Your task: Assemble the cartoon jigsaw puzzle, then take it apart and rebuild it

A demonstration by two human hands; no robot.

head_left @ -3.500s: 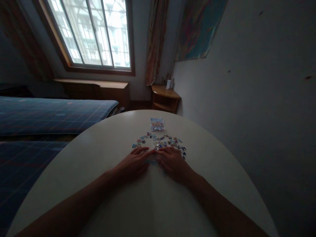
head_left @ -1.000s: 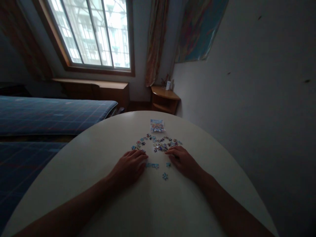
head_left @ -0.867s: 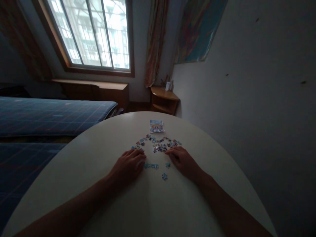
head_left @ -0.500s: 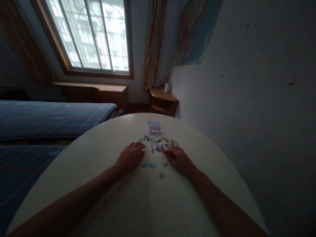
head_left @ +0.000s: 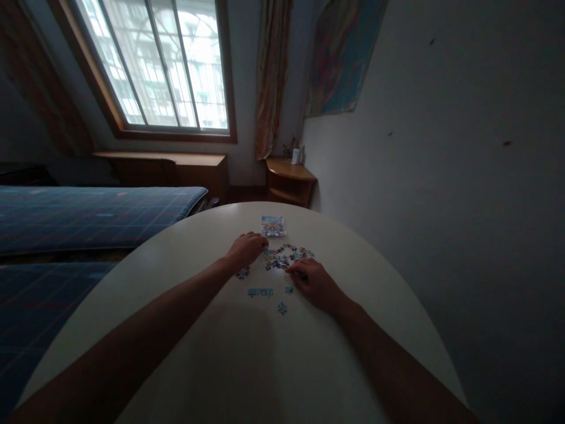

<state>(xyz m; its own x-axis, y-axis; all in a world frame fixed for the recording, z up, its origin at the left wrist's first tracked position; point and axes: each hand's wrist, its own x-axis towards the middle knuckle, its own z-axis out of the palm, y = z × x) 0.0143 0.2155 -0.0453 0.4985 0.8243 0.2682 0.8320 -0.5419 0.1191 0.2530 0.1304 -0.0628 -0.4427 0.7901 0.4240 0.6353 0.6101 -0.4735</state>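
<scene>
Loose jigsaw puzzle pieces (head_left: 286, 257) lie in a pile on the pale table. My left hand (head_left: 248, 247) reaches to the pile's far left edge, its fingers stretched out and low over the pieces. A smaller cluster of pieces (head_left: 242, 272) lies below my left wrist. At the pile's near right edge is my right hand (head_left: 312, 281), fingers curled and thumb side close to the index finger; anything held there is too small to make out. Nearer me lie a joined strip of blue pieces (head_left: 260, 292), a small blue piece (head_left: 289, 290) and another light blue piece (head_left: 282, 308).
A small colourful picture card or packet (head_left: 273, 227) lies beyond the pile on the round table (head_left: 344, 235). A bed with a blue checked mattress (head_left: 101, 215) is at the left. Behind the table stands a corner shelf (head_left: 291, 169), with a white wall at the right.
My left hand has moved forward to the far left edge of the pile. A cluster of pieces now lies by its wrist, left of the pile. My right hand has hardly moved.
</scene>
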